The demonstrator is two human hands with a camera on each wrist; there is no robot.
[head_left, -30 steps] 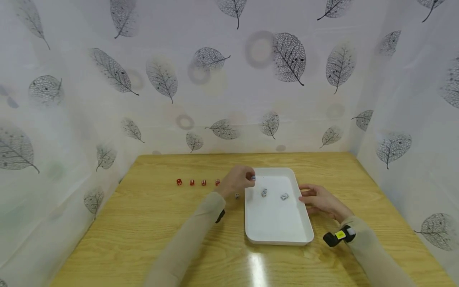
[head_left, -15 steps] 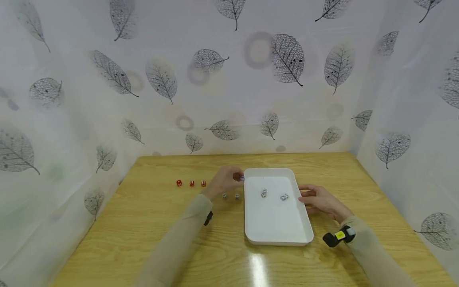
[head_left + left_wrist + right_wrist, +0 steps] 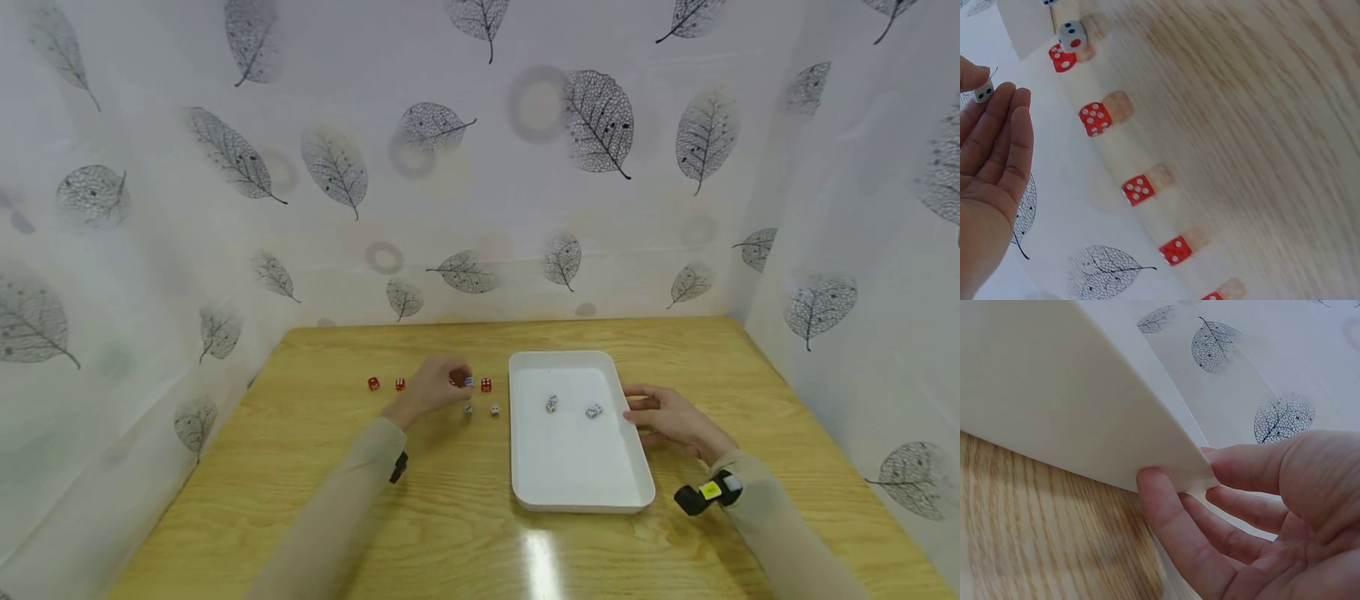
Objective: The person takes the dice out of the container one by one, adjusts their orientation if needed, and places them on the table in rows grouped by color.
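My left hand (image 3: 433, 390) pinches a white die (image 3: 984, 92) with blue pips between thumb and fingertip. It hovers over a row of red dice (image 3: 1138, 190), partly hiding the row in the head view. A single white die (image 3: 495, 410) stands in front of the rightmost red die (image 3: 486, 385), with another white die (image 3: 468, 409) to its left. My right hand (image 3: 675, 421) holds the right rim of a white tray (image 3: 581, 479), thumb at the edge and fingers against the outer wall. Several white dice (image 3: 551, 404) lie inside the tray.
The wooden table (image 3: 442, 525) ends at the back against a leaf-patterned curtain (image 3: 480, 208), which also hangs along both sides. A black wrist camera (image 3: 708, 492) is strapped to the right sleeve, near the tray's front right corner.
From above the tray's left rim, my left hand has moved left over the red row, carrying the white die. Two white dice on the table are uncovered. The right hand and tray stay put.
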